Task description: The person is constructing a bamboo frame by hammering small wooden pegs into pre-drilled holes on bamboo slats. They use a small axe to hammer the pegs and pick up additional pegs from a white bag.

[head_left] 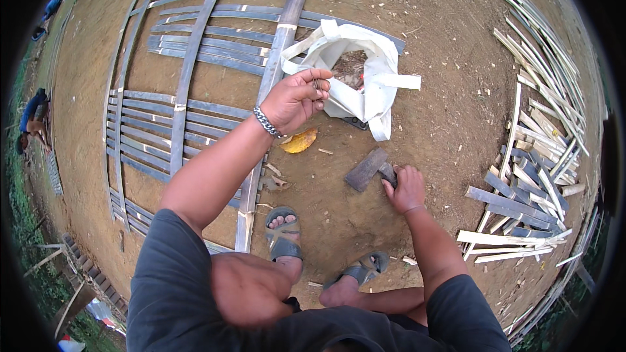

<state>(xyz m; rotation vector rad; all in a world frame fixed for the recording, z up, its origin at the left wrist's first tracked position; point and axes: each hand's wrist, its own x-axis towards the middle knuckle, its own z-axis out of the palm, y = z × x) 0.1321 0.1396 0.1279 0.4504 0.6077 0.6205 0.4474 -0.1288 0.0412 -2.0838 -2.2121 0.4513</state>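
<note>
My left hand (301,99), with a chain bracelet on the wrist, is raised beside the white bag (383,101). Its fingers are closed on a few thin, dark pieces that look like nails (318,85). The bag lies open, with some reddish and brown bits inside that are too small to name. Lower and to the right, my right hand (405,189) grips the short handle of a dark wooden mallet (366,169). The mallet's blocky head rests on or just above the bare dirt; I cannot tell which.
A lattice of split bamboo strips (186,85) with a long pole (280,39) spreads across the left. Loose pale and dark strips (528,189) are piled at right. A yellow leaf (299,141) lies near the bag. Another person (34,114) bends at the far left.
</note>
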